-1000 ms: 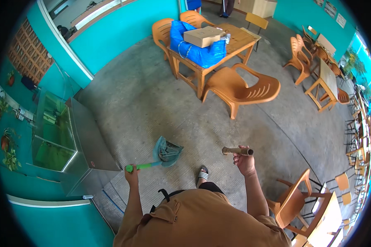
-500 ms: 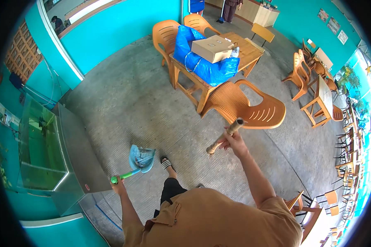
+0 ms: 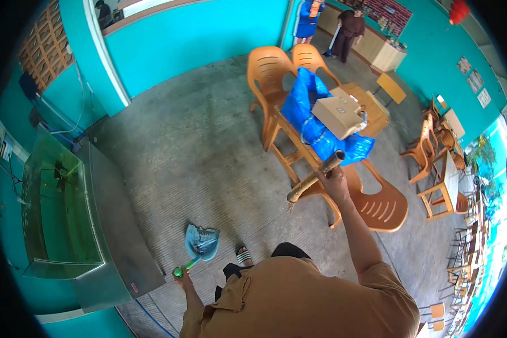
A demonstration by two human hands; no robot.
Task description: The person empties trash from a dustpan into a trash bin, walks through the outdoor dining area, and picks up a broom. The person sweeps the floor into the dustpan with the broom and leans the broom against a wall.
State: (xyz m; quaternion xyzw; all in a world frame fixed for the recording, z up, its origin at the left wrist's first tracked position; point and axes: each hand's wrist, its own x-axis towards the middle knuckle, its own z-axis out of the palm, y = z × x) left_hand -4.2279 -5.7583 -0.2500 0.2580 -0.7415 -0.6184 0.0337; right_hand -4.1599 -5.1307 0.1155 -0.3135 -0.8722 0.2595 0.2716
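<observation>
My left hand, low at the left, is closed round the green handle of a light-blue dustpan. The pan rests on or just above the floor and has dark debris in it. Out to the right, my right hand grips a brown broom by its stick. The stick's hollow end points up and right; a few thin bristles show at the lower-left end. In the picture the broom overlaps the orange chair and the table edge; I cannot tell whether it touches them.
A wooden table bears a blue bag with a cardboard box on it. Orange chairs surround it. A fish tank on a metal stand is at left. Two people stand far back, one holding a broom.
My view has tilted up, so the table and chairs sit lower and farther right. My right hand has moved forward with the broom. The dustpan stays in my left hand.
</observation>
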